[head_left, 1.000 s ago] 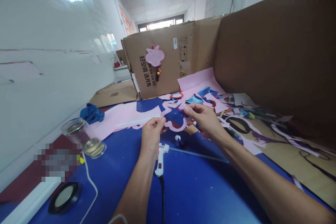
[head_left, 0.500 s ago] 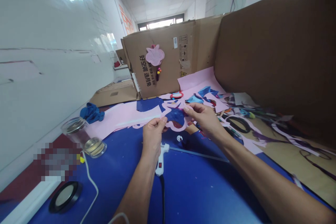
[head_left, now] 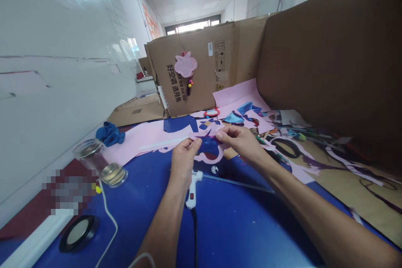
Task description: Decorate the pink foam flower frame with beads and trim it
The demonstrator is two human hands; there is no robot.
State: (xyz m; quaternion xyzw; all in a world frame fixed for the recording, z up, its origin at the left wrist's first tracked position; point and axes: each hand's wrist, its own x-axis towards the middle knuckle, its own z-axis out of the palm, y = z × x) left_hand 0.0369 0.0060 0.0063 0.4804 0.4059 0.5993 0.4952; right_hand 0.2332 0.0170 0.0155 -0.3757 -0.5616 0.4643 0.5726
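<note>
Between my two hands hangs a pink cut-out frame point(head_left: 210, 159) with a wavy outline and a hollow middle. My left hand point(head_left: 184, 155) pinches its left side between thumb and fingers. On its upper right edge, my right hand point(head_left: 240, 140) is closed in a pinch. Below the cut-out, a white hot glue gun point(head_left: 192, 192) lies on the blue table point(head_left: 232, 226), close to my left forearm. A clear glue stick point(head_left: 237, 183) runs off to the right from near its nozzle. A small white round piece point(head_left: 215, 169) sits just under the cut-out.
Pink sheets point(head_left: 152, 136) and blue fabric pieces point(head_left: 234, 117) spread behind my hands. A glass jar point(head_left: 103, 163), a blue cloth point(head_left: 109, 134) and a black round tin point(head_left: 78, 233) are on the left. Cardboard walls point(head_left: 201, 88) enclose the back. Scraps and a black tape ring point(head_left: 285, 148) lie right.
The pink cut-out has come down slightly and its top edge has tilted. My right hand has moved a little left and down, closer to my left hand.
</note>
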